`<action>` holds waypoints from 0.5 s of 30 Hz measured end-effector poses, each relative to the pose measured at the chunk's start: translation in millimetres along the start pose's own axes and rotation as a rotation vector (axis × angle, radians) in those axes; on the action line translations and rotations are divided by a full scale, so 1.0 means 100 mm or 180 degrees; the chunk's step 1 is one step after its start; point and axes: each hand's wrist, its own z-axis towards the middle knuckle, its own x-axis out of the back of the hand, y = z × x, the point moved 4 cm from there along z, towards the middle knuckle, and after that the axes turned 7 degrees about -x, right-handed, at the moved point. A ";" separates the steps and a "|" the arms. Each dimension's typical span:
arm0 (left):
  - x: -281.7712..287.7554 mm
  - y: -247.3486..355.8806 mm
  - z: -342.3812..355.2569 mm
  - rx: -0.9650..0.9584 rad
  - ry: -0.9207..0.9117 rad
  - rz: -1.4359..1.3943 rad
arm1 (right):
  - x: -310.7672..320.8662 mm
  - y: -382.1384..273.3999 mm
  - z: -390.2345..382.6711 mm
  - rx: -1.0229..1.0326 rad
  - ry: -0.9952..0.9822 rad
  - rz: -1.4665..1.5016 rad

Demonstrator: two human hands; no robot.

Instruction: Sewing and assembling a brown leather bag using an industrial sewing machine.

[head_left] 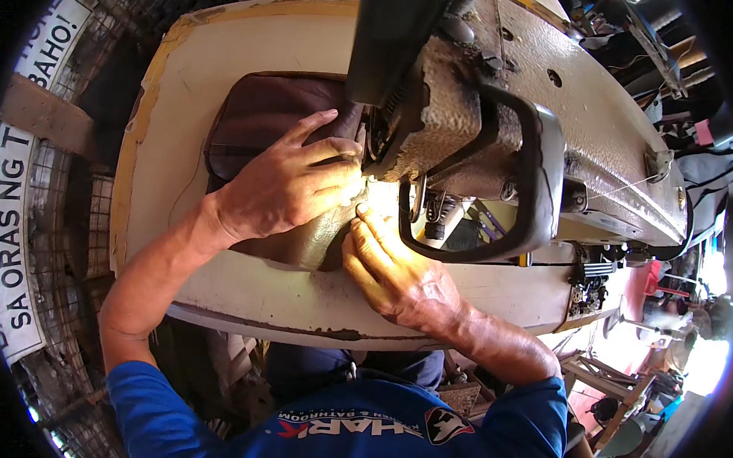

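Observation:
A dark maroon leather bag piece [278, 105] lies on the sewing machine's pale tabletop, its right side under the machine head. My left hand [283, 186] lies across it with the little finger lifted and the other fingers bent at its edge by the needle area. Close by, my right hand [405, 279] pinches the same edge from the near side, its thumb on top. The fingertips of both hands almost meet under a bright light. The needle and the exact stitching spot are hidden behind the machine head and my fingers.
The speckled brown sewing machine [596, 132] stretches to the right over the pale tabletop [243, 293]. A black rounded frame [545, 187] juts out beside my right hand. Wire mesh [98, 228] and lettered signs [17, 241] stand at left; clutter and a fan [681, 349] at right.

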 end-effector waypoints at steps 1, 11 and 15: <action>0.00 0.02 0.03 0.0083 0.0026 0.0045 | 0.01 0.01 0.00 0.0057 0.0056 -0.0061; -0.08 0.18 -0.01 0.0683 0.0582 0.0472 | 0.03 0.03 0.03 0.0142 0.0040 0.0272; 0.00 0.17 0.01 0.0709 0.0606 0.0037 | 0.03 0.04 0.01 0.0067 0.0090 0.0309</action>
